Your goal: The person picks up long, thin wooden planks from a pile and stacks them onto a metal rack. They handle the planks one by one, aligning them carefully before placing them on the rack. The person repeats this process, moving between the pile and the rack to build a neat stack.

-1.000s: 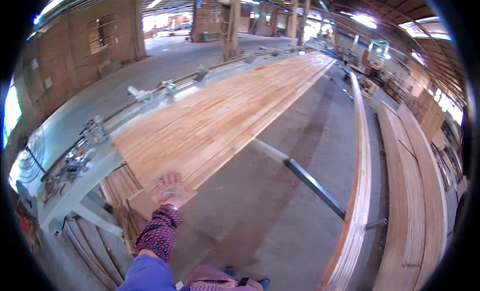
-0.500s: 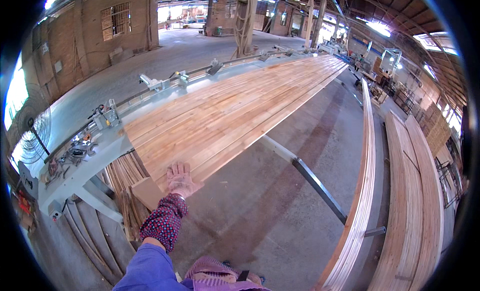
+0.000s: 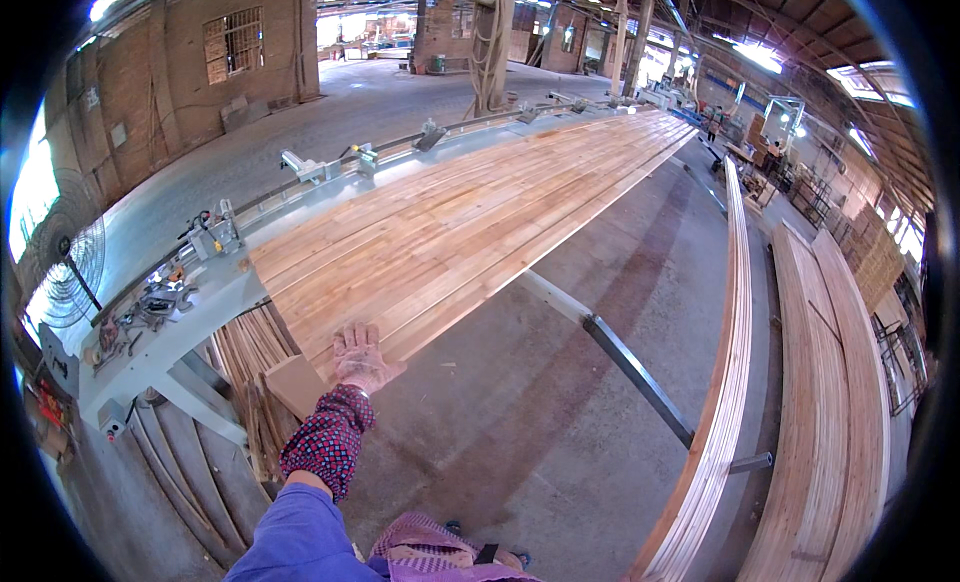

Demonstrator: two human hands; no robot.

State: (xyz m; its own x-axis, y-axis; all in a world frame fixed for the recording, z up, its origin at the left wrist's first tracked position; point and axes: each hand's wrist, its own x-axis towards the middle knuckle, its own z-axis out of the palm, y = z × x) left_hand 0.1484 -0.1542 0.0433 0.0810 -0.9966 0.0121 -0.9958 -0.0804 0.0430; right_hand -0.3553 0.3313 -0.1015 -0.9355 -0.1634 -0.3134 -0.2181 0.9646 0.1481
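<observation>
Your left hand point(image 3: 362, 358): lay palm down, fingers slightly spread, grasping nothing, on the near end of the plank panel point(image 3: 470, 237). Your right hand: state could not be told. Thin wood strips point(image 3: 243, 344): lay just left of the panel's near end. Long batten bundle point(image 3: 728, 372): ran right of the panel, apart. Wide boards point(image 3: 815, 382): lay farther right of the panel. Metal fittings point(image 3: 312, 169): lined the panel's left side. Pillar point(image 3: 489, 57): stood beyond the panel.

Boards point(image 3: 470, 237) on bench point(image 3: 218, 304), fan point(image 3: 68, 247) at left, stacked planks point(image 3: 815, 422) far right
</observation>
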